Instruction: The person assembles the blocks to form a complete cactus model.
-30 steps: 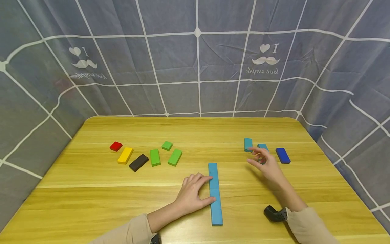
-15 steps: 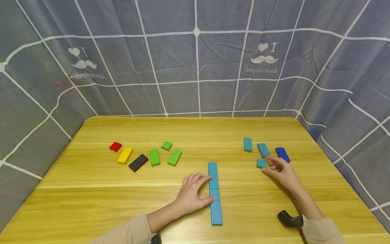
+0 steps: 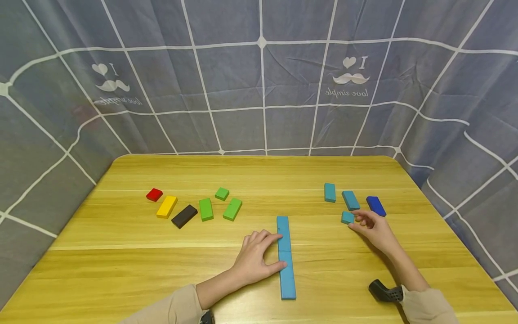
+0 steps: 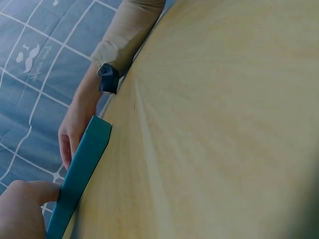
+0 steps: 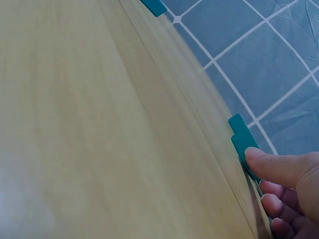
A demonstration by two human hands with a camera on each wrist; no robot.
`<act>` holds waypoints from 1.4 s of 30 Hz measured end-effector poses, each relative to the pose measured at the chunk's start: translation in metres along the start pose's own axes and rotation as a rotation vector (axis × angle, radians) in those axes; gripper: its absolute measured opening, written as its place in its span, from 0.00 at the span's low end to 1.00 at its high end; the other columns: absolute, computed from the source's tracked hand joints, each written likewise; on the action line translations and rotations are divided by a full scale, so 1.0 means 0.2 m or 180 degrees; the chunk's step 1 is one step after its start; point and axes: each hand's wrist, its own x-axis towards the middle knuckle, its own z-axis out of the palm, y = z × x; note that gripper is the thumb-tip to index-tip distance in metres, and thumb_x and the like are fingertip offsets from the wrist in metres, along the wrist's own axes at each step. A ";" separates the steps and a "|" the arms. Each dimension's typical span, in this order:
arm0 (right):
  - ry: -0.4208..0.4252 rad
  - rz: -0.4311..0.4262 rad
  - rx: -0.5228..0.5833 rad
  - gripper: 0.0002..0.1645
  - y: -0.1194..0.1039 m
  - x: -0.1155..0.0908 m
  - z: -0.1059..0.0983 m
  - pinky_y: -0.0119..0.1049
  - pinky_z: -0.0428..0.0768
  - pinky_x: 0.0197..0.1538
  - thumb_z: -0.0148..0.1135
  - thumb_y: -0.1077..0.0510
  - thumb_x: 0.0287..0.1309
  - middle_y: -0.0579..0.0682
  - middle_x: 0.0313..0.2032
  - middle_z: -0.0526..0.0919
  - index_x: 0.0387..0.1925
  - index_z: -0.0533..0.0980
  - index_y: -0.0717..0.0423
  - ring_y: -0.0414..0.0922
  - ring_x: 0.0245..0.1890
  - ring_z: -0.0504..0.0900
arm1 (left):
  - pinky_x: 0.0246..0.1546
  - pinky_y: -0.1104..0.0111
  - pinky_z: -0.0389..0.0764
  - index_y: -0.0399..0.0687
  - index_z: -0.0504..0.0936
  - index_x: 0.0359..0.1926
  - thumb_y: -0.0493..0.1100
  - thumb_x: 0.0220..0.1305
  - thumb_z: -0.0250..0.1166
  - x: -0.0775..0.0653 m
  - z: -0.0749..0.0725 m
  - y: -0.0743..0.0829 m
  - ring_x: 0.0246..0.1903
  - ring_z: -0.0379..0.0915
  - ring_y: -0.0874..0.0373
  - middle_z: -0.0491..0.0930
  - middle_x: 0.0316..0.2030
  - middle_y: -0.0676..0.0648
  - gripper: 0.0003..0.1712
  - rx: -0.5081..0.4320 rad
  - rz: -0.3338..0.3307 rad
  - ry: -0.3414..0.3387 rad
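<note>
"When I set the head view against the one from a second earlier, what had moved?"

"The right hand (image 3: 374, 231). It had hung over the small, square, light-blue, wooden-looking block (image 3: 346, 217); by then it sat on that block's three o'clock side, thumb and forefinger pinching the end."

"What did that mean for the work?"

"I judged the small block held but not yet lifted. It lay on the tabletop, well apart from the row of two rectangular light-blue blocks (image 3: 287, 279), at the row's two o'clock."

"And the left hand (image 3: 255, 257)?"

"Unmoved. Its thumb and forefinger were spread along the row's nine o'clock side, touching one block each. I took that as steadying."

"Was there room?"

"Towards twelve it was tight: a loose rectangular light-blue block (image 3: 350, 200) lay just beyond the forefinger, touching or not I couldn't tell. A dark-blue rectangular block (image 3: 376, 206) lay near the knuckles, at the small block's two o'clock. Towards eight, yellow wood-grain tabletop (image 3: 319, 265) ran open to the row. The far edge, below the grey-blue gridded fabric curtain (image 3: 230, 130), stood well apart from both hands."
</note>
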 end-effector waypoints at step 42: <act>-0.0983 -0.0357 0.0505 0.19 -0.35 0.36 0.57 0.29 0.70 0.33 0.66 0.65 0.49 0.57 0.32 0.77 0.44 0.75 0.68 0.42 0.28 0.71 | 0.40 0.65 0.60 0.51 0.74 0.54 0.59 0.49 0.66 0.00 -0.01 0.00 0.38 0.62 0.61 0.73 0.42 0.55 0.32 0.0088 0.0107 0.0083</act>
